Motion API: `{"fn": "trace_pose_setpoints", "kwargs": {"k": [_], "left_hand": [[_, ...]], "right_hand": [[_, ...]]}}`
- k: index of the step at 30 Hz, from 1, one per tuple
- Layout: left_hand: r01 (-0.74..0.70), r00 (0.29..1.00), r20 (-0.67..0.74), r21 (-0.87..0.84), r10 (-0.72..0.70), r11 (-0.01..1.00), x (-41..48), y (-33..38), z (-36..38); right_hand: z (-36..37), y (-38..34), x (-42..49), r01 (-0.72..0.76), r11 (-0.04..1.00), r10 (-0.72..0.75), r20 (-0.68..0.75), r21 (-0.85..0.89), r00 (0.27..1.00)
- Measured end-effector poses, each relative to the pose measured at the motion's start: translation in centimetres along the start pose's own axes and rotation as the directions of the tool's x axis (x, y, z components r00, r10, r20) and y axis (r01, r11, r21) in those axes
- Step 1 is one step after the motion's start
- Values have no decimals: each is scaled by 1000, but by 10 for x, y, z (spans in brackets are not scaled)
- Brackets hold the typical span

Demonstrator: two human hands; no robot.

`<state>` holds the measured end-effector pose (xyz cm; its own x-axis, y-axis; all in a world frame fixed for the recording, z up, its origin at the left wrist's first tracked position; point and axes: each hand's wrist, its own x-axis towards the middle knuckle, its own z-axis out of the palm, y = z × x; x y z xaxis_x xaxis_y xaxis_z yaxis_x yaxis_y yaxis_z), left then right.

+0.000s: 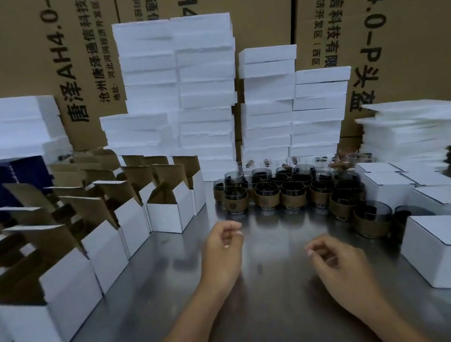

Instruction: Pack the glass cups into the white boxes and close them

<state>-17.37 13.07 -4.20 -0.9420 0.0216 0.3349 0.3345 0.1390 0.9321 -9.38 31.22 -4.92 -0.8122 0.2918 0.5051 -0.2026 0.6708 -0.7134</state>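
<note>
Several dark glass cups (292, 191) with brown sleeves stand grouped at the middle back of the metal table (265, 322). To the left, several white boxes (171, 215) stand in rows with their brown-lined lids up. Closed white boxes (447, 251) sit at the right. My left hand (224, 252) hovers over the table in front of the cups, fingers loosely curled, holding nothing. My right hand (341, 267) hovers lower right of it, also loosely curled and empty. Neither hand touches a cup or a box.
Tall stacks of white foam slabs (206, 93) rise behind the cups, with more at the left and a pile of thin foam sheets (413, 133) at the right. Large brown cartons (399, 21) wall off the back. Dark blue boxes (1, 178) sit far left.
</note>
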Motion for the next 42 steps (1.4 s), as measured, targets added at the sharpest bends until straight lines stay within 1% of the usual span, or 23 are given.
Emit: {"fn": "trace_pose_setpoints", "kwargs": {"k": [3,5,7,8,11,13,15,18,20,23,27,28,30,31,34,36,37,39,42], "left_hand": [[-12,998,-56,122,19,992,24,-4,-24],[26,994,-108,202,-4,979,42,-8,-41],[76,985,-170,309,-23,948,59,-11,-56],[98,984,-177,357,-36,929,66,-13,-62],[135,989,-124,489,-85,862,80,-15,-72],[118,993,-66,601,-98,790,85,-18,-74],[86,996,-38,706,-83,703,87,-20,-74],[44,999,-54,778,-3,627,88,-21,-74],[-6,998,-36,804,59,595,87,-19,-73],[-113,987,33,842,159,528,79,-10,-67],[-290,920,126,855,371,429,57,12,-43],[-312,908,134,848,396,429,49,19,-35],[-337,900,133,815,415,471,33,31,-17],[-360,890,144,804,433,473,23,35,-7],[-456,823,203,793,531,404,-8,43,18],[-495,799,231,777,555,389,-24,48,30],[-510,792,246,770,559,383,-29,50,35],[-538,778,272,754,566,377,-34,50,41],[-568,767,278,712,578,412,-39,48,46]], "right_hand": [[2,1,1,-8,1000,8,4,2,1000],[3,2,2,-9,1000,9,7,-1,1000],[4,3,4,-6,1000,6,16,-10,1000],[4,3,5,-3,1000,3,26,-17,1000],[5,3,6,15,999,-13,52,-38,999],[6,3,7,29,998,-26,47,-52,999],[6,5,8,27,998,-25,41,-56,999],[6,7,9,16,998,-13,49,-56,999],[7,8,10,15,998,-12,52,-56,999],[7,9,10,22,998,-19,50,-53,999],[6,9,9,37,999,-35,34,-37,999],[6,8,9,36,999,-35,34,-35,999],[5,8,9,30,999,-28,45,-31,999],[4,8,9,25,999,-24,49,-27,999],[4,7,10,11,1000,-10,35,-29,999],[3,6,9,6,1000,-6,33,-11,999],[4,6,8,6,1000,-6,51,8,999],[4,9,6,-10,998,1,134,65,991],[4,12,7,-40,983,-8,263,177,965]]}}
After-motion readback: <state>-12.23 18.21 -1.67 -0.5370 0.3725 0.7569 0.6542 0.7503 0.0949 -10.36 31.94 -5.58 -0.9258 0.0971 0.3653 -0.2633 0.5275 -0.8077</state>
